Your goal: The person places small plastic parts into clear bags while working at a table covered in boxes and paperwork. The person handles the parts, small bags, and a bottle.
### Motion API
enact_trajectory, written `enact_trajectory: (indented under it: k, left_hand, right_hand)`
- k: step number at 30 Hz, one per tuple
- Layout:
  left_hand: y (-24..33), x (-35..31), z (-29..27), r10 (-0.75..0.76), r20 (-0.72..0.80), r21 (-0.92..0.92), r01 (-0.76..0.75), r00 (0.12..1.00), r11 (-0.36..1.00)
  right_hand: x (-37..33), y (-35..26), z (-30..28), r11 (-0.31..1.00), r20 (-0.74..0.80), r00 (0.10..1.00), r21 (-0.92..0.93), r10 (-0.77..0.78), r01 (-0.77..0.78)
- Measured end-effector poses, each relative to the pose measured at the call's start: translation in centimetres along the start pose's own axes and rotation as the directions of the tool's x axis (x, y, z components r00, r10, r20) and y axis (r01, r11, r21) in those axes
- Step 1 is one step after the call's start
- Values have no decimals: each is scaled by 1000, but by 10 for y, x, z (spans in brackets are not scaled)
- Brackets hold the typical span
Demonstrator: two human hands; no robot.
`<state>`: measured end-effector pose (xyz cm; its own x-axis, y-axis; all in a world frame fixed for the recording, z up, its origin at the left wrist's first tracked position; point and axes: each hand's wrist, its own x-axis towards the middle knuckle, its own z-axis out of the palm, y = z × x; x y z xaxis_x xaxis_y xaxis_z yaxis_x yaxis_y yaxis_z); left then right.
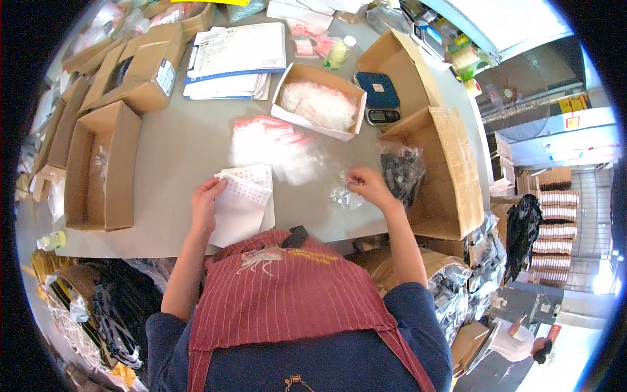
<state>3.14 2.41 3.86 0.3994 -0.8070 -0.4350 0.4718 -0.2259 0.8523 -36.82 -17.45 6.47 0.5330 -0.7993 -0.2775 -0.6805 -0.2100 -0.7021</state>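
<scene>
My left hand [208, 199] is closed on the edge of a white sheet with rows of small dots [247, 185], which looks like a sticker sheet. It lies over other white sheets [238, 219] at the table's near edge. To the right, the fingertips of my right hand [371, 187] are pinched together over small clear plastic bags [345, 197]. What they pinch is too small to make out. A spread of clear zip bags with red edges [271, 140] lies ahead, between my hands. Behind it stands a white box [357, 130] full of more such bags.
Open cardboard boxes stand at the left [77, 202] and right [457, 189]; a bag of black items [400, 171] leans by the right one. Farther back are clipboard papers [241, 49], a small scale [383, 116] and a bottle [338, 53]. A person [513, 340] is at far right.
</scene>
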Motion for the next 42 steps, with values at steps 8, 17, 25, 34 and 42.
enact_trajectory:
  k: [8, 17, 25, 34, 42]
  left_hand:
    - [-2, 8, -6, -16, -19, 69, 17, 1000, 997]
    - [7, -14, 10, 19, -102, 15, -18, 995, 1000]
    - [-5, -1, 2, 54, -31, 53, -52, 998, 997]
    - [-1, 1, 3, 41, -65, 28, -40, 997, 999]
    - [-10, -1, 5, 83, -42, 34, -81, 996, 996]
  right_hand:
    - [93, -80, -55, 856, -350, 937, 480, -12, 190]
    - [90, -86, 6, 920, -491, 793, -324, -361, 219]
    - [41, -29, 67, 954, -382, 888, -247, -256, 169]
    - [61, -39, 35, 963, -298, 919, -154, -259, 222]
    - [57, -21, 39, 921, -206, 948, -355, -241, 157]
